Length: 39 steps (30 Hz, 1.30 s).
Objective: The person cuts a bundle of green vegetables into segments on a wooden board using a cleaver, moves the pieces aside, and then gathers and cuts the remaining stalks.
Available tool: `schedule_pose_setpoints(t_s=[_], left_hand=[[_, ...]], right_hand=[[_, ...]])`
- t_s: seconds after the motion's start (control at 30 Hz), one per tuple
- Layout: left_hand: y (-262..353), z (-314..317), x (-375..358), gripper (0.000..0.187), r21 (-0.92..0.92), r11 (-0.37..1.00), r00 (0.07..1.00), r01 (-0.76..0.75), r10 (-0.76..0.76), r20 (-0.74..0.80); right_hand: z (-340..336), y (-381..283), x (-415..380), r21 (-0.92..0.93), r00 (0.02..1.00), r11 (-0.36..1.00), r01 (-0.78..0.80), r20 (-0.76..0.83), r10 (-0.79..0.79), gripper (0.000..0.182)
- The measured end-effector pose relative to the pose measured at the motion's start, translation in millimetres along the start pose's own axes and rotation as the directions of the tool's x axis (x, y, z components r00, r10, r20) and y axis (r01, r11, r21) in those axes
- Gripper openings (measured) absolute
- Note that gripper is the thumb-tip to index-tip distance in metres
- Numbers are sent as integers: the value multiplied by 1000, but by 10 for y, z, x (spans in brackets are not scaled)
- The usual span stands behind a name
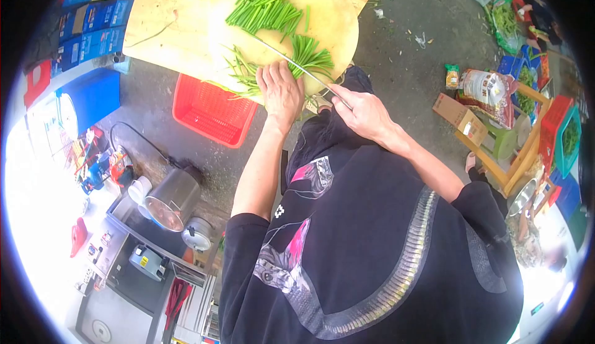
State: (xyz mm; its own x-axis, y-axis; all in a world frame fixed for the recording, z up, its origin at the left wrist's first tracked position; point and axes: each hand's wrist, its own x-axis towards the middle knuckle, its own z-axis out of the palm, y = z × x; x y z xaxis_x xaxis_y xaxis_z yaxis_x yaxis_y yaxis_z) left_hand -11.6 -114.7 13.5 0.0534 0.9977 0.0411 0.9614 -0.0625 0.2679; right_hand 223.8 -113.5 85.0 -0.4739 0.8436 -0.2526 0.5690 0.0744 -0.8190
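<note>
I am mid-cut: my left hand (281,90) lies flat, fingers extended, pinning one bunch of green stalks (308,54) on the round cutting board (186,28) at upper centre of the frame, while my right hand (365,113) is closed around the handle of the single knife (291,61). The next stroke, I judge, calls for keeping my fingertips clear of the blade. I count one pile of cut stalks (263,6) above it and one red basket (212,111) below the board.

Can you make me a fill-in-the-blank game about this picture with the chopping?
1. The right hand holds a ____.
2. The left hand presses down on green ____ on the wooden board.
3. The basket below the board is ____ in colour.

Missing words: knife; stalks; red
</note>
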Motion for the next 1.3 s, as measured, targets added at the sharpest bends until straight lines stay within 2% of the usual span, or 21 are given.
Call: schedule_pose_setpoints(t_s=[0.27,0.47,0.8,1.0,1.2,1.3], left_hand=[[23,-16,36,63,7,1000,1000,2,-2,9],[1,3,-4,64,27,1000,1000,8,-8,5],[33,31,-15,65,48,999,1000,16,-16,-12],[-2,26,-21,66,36,999,1000,6,-7,22],[-9,18,-23,68,13,1000,1000,15,-15,25],[-41,88,-51,70,-70,998,998,5,-8,-54]], right_hand=[[9,-37,31,33,998,998,-54,32,53,45],[58,-2,37,-6,999,999,-36,-1,36,44],[26,-109,128,-73,992,992,-105,65,110,44],[-20,-231,174,-108,975,979,-171,125,184,44],[-52,-286,214,-140,970,975,-174,145,194,42],[-69,-257,235,-145,971,975,-171,144,192,41]])
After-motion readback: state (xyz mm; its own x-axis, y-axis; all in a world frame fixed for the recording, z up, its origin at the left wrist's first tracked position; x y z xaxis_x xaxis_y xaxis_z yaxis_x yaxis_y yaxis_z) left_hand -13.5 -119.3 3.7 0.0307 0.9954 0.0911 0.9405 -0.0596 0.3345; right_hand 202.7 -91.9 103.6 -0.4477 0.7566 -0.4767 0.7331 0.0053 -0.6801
